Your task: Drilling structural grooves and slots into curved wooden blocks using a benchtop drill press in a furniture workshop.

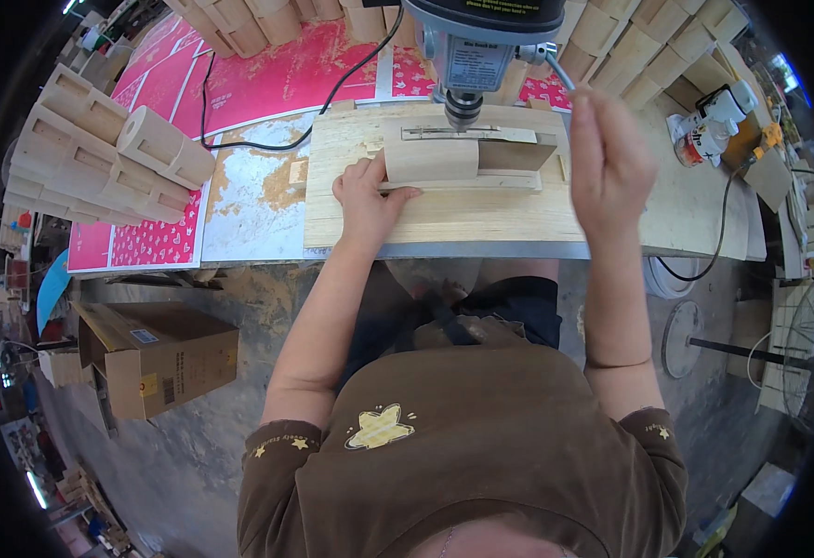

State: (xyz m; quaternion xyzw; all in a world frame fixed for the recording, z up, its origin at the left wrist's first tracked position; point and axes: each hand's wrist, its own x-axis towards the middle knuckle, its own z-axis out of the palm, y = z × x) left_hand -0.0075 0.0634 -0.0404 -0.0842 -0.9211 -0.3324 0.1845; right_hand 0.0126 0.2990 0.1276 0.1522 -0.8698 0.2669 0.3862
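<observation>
A bench drill press (477, 63) stands over the table, its chuck (463, 110) pointing down above a pale rounded wooden block (433, 161). The block lies in a wooden jig (509, 183) with raised sides. My left hand (368, 200) grips the block's left end, with fingers behind it and the thumb stretched along the jig's near strip. My right hand (609, 163) is raised at the right of the drill, its fingers closed round the end of the metal feed lever (560, 71). Whether a bit touches the wood I cannot tell.
Stacked wooden blocks with cut slots (100, 153) rise at the left, and more wooden pieces (648, 46) at the back right. A black cable (267, 144) crosses the table. White bottles (712, 130) stand far right. A cardboard box (170, 358) sits on the floor.
</observation>
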